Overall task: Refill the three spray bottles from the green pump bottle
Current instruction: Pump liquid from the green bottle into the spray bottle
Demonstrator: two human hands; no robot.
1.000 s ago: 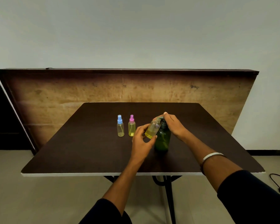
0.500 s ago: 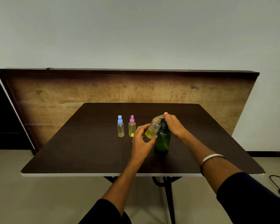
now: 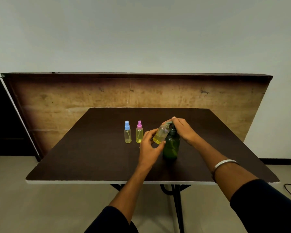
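Pale wall fills the background, with a wooden board (image 3: 91, 105) leaning against it behind the dark bench (image 3: 94, 157). On the bench stands the green bottle (image 3: 171, 147), translucent dark green with a dark pump on top, set a little right of the bench's middle. The right hand (image 3: 183, 130) rests on top of its pump, fingers curved down over the pump head; the spout is hidden under them. The left hand (image 3: 149, 148) pinches an uncapped bottle (image 3: 160, 135) between thumb and fingers, tilted so its open neck lies up against the pump, touching the green bottle's shoulder. It is clear plastic, with yellow liquid pooled in its lower half. Left of the green bottle, apart from both hands, two capped spray bottles stand upright side by side: the pink bottle (image 3: 139, 132) nearer, the blue bottle (image 3: 127, 132) beyond it, both holding pale yellow liquid. Bare bench lies left of the blue bottle and between the green bottle and the near white edge.
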